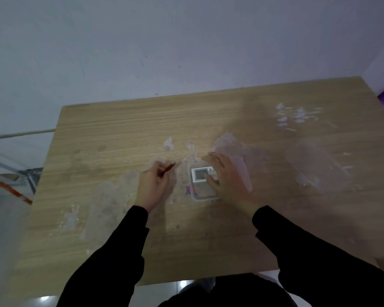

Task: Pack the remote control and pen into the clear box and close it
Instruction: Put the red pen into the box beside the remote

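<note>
A worn wooden desk fills the view. Near its middle sits the clear box, open-topped, with the white remote control lying inside at its far end. The right hand hovers over the box's right side, fingers spread and holding nothing. Just left of the box, the left hand has its fingers closed around the red pen, tip pointing toward the box

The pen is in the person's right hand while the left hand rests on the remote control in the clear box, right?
Not quite: the hands are swapped. In the head view the left hand holds the pen, while the right hand rests on the remote control in the clear box.
</note>
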Demonstrator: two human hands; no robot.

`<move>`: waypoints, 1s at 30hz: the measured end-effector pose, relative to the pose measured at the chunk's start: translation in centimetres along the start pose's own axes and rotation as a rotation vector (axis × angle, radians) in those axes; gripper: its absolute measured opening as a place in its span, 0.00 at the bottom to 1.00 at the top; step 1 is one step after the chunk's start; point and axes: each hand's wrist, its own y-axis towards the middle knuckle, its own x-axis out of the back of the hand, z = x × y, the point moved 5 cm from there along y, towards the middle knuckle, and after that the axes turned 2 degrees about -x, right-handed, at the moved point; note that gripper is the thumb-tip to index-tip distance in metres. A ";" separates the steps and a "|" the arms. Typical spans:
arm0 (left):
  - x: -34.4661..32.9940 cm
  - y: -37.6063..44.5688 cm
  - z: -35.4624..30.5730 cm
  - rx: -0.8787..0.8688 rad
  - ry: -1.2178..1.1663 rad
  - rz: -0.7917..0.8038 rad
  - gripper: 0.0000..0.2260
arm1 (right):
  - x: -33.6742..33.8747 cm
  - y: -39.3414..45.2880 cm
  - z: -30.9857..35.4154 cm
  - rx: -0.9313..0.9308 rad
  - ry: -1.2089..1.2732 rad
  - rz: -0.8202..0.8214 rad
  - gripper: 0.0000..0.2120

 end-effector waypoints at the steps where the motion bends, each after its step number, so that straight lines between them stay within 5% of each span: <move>1: -0.6 0.1 -1.5 -0.079 -0.028 0.046 0.02 | -0.2 0.3 0.4 -0.012 0.064 0.043 0.22; 6: -3.5 0.1 -6.9 -0.303 -0.084 0.240 0.07 | 0.5 1.0 0.5 -0.054 0.262 0.150 0.15; 11: -5.7 -0.4 -7.3 -0.244 -0.026 0.361 0.08 | 1.4 -0.8 -2.3 -0.112 0.138 0.145 0.06; 14: -6.8 -0.6 -6.9 -0.227 0.124 0.398 0.02 | 1.7 -2.2 -3.9 -0.141 0.031 0.159 0.06; 19: -9.4 -0.9 -7.9 -0.323 0.537 0.447 0.06 | 1.1 -2.4 -4.3 -0.099 -0.259 0.263 0.07; 30: -10.3 -1.5 -7.7 -0.371 0.581 0.438 0.09 | 0.9 -2.4 -4.2 -0.100 -0.441 0.319 0.10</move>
